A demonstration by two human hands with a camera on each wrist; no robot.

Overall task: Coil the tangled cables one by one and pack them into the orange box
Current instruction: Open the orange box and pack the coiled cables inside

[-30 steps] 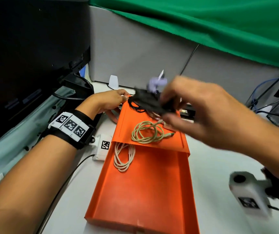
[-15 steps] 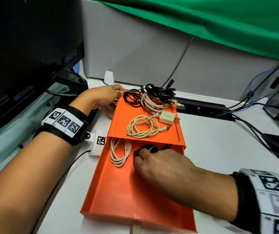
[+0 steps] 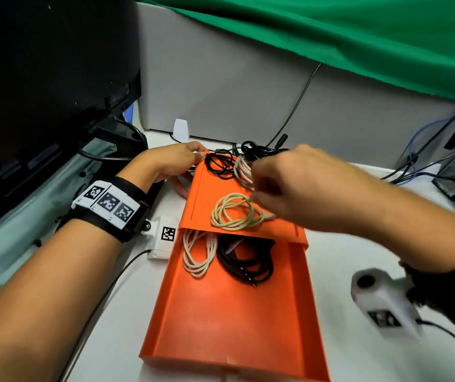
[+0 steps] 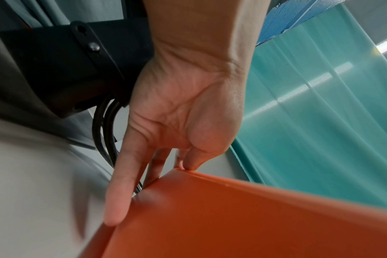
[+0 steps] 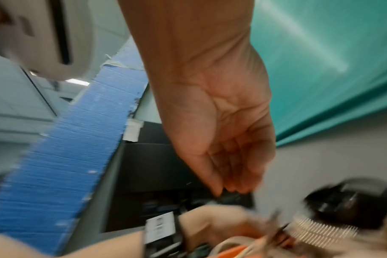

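The orange box (image 3: 229, 326) lies open on the desk, its sliding lid (image 3: 204, 199) pushed toward the far end. Inside lie a coiled white cable (image 3: 197, 255) and a coiled black cable (image 3: 245, 260). On the lid rest a beige coil (image 3: 234, 213), a thin black cable (image 3: 219, 164), a braided cable (image 3: 243, 169) and a black tangle (image 3: 256, 148). My left hand (image 3: 198, 154) pinches the lid's far left corner; the left wrist view has the thumb on the lid (image 4: 254, 218) edge and fingers along its side. My right hand (image 3: 256, 186) hovers blurred over the lid, fingers loosely curled and holding nothing (image 5: 230, 189).
A dark monitor (image 3: 41, 78) fills the left side. A grey partition (image 3: 221, 92) with green cloth (image 3: 358, 37) stands behind the box. Loose black and blue wires (image 3: 427, 161) trail at the right. A white tagged camera block (image 3: 164, 241) sits beside the box's left wall.
The right hand carried the black coil down into the box beside the white cable, let go, and has risen back over the lid. The left hand has stayed on the lid corner.
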